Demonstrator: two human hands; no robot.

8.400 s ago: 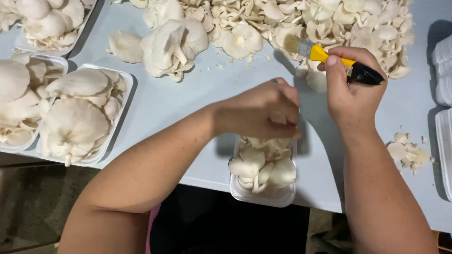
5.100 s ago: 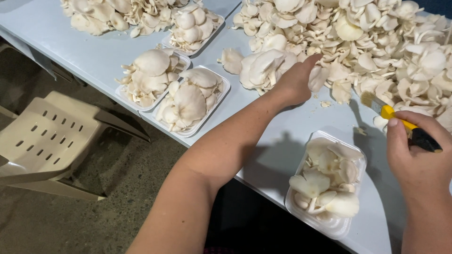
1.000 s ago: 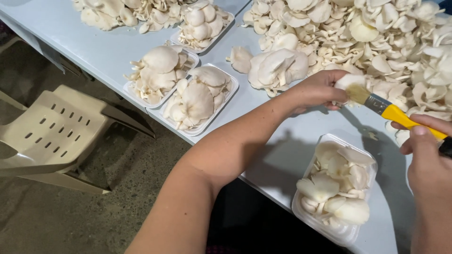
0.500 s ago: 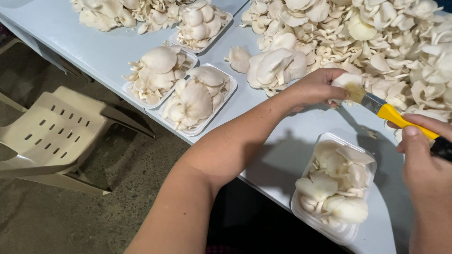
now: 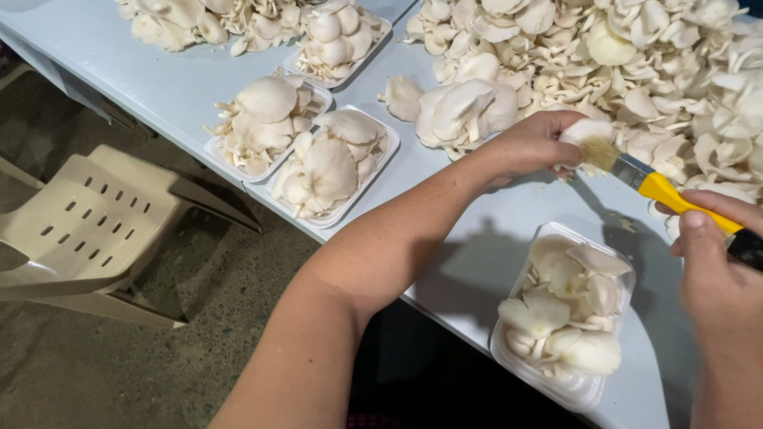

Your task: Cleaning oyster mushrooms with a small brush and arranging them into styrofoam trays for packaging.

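above the table [image 5: 199, 87], pale mushroom [image 5: 584, 131] under yellow-handled brush [image 5: 660, 187]

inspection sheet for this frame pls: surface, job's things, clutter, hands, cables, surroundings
Surface: pale blue table, small crumbs near the brush.
Job's things: left hand holds a white mushroom; right hand holds a yellow-handled brush, bristles on the mushroom.
Clutter: open tray of mushrooms near the edge; three filled trays; loose mushroom heap.
Hands: both shut on their things.
Cables: nothing seen.
Surroundings: beige plastic chair on concrete floor.
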